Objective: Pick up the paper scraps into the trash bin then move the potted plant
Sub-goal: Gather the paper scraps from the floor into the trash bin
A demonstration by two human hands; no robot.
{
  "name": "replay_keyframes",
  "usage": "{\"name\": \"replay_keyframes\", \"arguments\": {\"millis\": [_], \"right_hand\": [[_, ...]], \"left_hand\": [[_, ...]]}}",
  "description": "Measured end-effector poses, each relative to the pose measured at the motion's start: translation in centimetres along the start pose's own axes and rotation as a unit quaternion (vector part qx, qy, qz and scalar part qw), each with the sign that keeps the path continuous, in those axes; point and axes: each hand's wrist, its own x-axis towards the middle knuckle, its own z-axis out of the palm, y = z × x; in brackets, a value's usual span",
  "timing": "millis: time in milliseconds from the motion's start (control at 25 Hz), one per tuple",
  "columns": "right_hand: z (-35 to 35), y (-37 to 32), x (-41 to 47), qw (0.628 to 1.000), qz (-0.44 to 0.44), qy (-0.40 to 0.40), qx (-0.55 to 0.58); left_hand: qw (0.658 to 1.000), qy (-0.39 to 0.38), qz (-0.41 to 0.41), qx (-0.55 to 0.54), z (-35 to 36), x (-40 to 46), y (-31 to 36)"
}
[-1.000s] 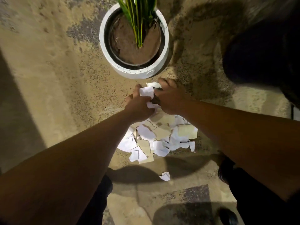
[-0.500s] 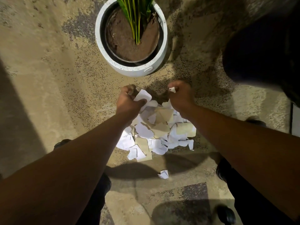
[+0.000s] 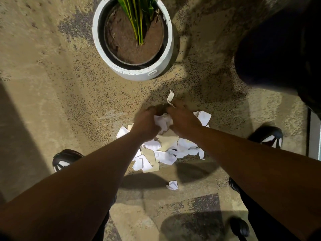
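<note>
Left hand [image 3: 146, 125] and right hand [image 3: 184, 122] cupped together, clutching a crumpled wad of paper scraps [image 3: 163, 121] above the floor pile [image 3: 161, 152], near the potted plant [image 3: 132, 39]. Light, flimsy, prone to slipping out; best scooped from underneath, edges pressed inward.

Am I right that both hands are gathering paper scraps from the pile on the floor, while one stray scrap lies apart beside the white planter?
Not quite. In the head view the stray scrap lies on the near side of the pile, towards the person's feet, far from the white planter. Both the left hand and right hand are indeed gathering scraps.
</note>
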Motion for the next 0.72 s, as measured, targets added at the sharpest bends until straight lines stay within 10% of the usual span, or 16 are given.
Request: {"name": "replay_keyframes", "arguments": {"millis": [240, 440, 720], "right_hand": [[-3.1, -0.6, -2.3, 0.998, 0.014, 0.020, 0.057], [-7.4, -2.0, -8.3, 0.984, 0.100, 0.094, 0.114], [-14.1, -6.4, -16.9, 0.874, 0.259, 0.221, 0.348]], "left_hand": [[0.992, 0.037, -0.080, -0.088, -2.8, -1.6, 1.4], [0.990, 0.128, 0.036, -0.053, -5.9, -5.4, 2.4], [0.938, 0.284, 0.116, -0.162, -10.7, -11.6, 8.8]]}}
